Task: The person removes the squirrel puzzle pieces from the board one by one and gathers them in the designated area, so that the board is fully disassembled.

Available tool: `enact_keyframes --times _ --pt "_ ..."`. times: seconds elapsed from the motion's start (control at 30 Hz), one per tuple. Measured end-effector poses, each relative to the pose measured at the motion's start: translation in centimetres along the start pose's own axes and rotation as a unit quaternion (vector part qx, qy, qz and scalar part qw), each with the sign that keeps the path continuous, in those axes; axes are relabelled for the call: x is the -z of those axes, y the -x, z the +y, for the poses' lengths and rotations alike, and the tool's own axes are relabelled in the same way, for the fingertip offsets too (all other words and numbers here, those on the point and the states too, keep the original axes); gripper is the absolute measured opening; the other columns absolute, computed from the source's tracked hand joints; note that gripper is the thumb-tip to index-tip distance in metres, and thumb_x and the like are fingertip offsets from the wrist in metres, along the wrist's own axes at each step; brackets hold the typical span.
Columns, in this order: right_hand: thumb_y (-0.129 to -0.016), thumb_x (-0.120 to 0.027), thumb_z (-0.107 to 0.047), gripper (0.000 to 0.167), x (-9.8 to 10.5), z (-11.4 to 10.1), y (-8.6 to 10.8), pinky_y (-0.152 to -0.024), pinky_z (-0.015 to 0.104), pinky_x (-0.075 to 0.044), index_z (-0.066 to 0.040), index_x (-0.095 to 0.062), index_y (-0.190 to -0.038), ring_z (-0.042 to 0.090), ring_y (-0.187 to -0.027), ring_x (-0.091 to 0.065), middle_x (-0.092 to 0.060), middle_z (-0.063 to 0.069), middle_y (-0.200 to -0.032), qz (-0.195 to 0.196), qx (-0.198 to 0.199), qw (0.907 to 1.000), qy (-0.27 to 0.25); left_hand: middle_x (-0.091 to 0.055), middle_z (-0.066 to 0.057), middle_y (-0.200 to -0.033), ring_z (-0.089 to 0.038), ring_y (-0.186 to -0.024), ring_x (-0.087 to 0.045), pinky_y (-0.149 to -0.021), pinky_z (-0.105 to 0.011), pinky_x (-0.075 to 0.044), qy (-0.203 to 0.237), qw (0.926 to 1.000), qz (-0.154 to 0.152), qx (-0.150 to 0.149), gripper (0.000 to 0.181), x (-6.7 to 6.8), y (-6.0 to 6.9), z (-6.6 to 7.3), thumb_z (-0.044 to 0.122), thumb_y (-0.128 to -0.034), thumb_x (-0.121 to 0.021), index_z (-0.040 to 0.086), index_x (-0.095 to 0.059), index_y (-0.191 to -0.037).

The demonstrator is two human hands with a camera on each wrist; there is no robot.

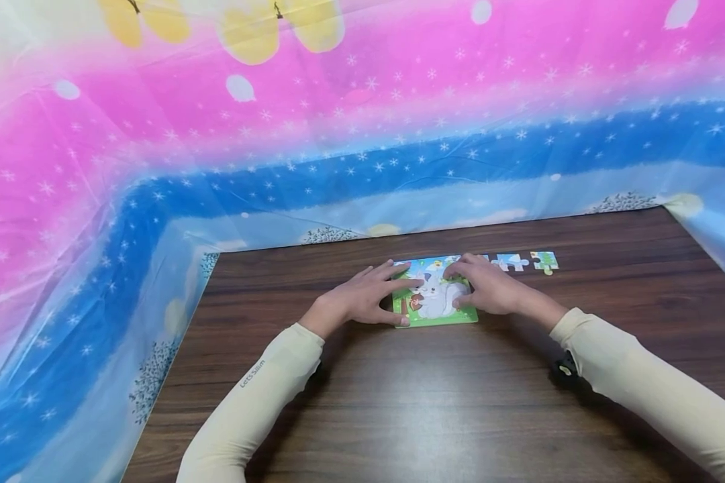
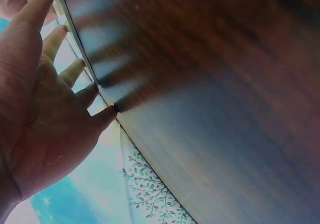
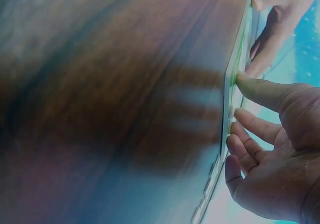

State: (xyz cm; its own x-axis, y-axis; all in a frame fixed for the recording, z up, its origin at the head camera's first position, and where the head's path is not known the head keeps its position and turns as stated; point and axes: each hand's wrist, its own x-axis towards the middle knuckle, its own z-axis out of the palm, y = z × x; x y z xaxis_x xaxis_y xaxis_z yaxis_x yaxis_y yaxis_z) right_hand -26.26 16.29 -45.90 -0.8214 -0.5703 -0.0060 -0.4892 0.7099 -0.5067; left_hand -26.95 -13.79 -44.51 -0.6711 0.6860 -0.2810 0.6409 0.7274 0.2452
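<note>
A jigsaw puzzle [image 1: 430, 315] with a green lower border and a white, bushy-tailed animal lies flat on the table. My left hand [image 1: 365, 295] rests on its left side, fingers spread and thumb near the lower left corner. On the upper right part of the puzzle, my right hand [image 1: 492, 287] touches the surface with thumb and fingertips apart. The right wrist view shows the thin edge of the puzzle board [image 3: 227, 93] under the fingertips of the right hand [image 3: 280, 159]. The left hand [image 2: 50, 124] appears side-on in the left wrist view, its fingers straight and spread.
Loose puzzle pieces lie right of the board, among them a blue-and-white piece [image 1: 512, 262] and a green piece [image 1: 545, 261]. The dark wooden table [image 1: 423, 402] meets a pink and blue patterned cloth [image 1: 362, 168] along its back and left edges.
</note>
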Motion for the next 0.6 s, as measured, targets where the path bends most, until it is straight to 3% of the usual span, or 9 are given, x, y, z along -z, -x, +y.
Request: enact_keyframes --times 0.17,0.33,0.6 --pt "-0.094 -0.081 -0.014 0.047 0.1 -0.2 -0.3 -0.096 0.054 -0.05 -0.005 -0.062 -0.136 0.033 -0.119 -0.055 -0.057 0.016 -0.13 -0.009 -0.012 0.9996 -0.024 -0.005 0.005 -0.181 -0.029 -0.169 0.002 -0.134 -0.062 -0.01 0.007 1.0 0.0 0.002 0.082 -0.2 0.1 -0.2 0.066 -0.0985 -0.063 0.046 -0.023 -0.168" --pt "-0.096 -0.077 -0.008 0.045 0.2 -0.1 -0.4 -0.106 0.057 -0.051 -0.004 -0.059 -0.138 0.035 -0.127 -0.056 -0.054 0.017 -0.134 -0.019 -0.017 0.9987 -0.045 -0.004 0.005 -0.181 -0.03 -0.168 0.003 -0.134 -0.063 -0.009 0.012 0.9999 -0.002 0.0 0.082 -0.3 0.2 -0.2 0.066 -0.099 -0.062 0.046 -0.023 -0.168" --pt "-0.096 -0.078 -0.01 0.046 1.0 0.7 -0.4 -0.106 0.059 -0.053 -0.008 -0.061 -0.139 0.036 -0.128 -0.061 -0.06 0.014 -0.135 -0.035 0.013 0.9991 -0.019 -0.004 0.003 -0.181 -0.031 -0.168 0.004 -0.134 -0.064 -0.009 0.017 0.9998 -0.002 -0.006 0.081 -0.1 0.2 -0.2 0.064 -0.0998 -0.062 0.044 -0.024 -0.168"
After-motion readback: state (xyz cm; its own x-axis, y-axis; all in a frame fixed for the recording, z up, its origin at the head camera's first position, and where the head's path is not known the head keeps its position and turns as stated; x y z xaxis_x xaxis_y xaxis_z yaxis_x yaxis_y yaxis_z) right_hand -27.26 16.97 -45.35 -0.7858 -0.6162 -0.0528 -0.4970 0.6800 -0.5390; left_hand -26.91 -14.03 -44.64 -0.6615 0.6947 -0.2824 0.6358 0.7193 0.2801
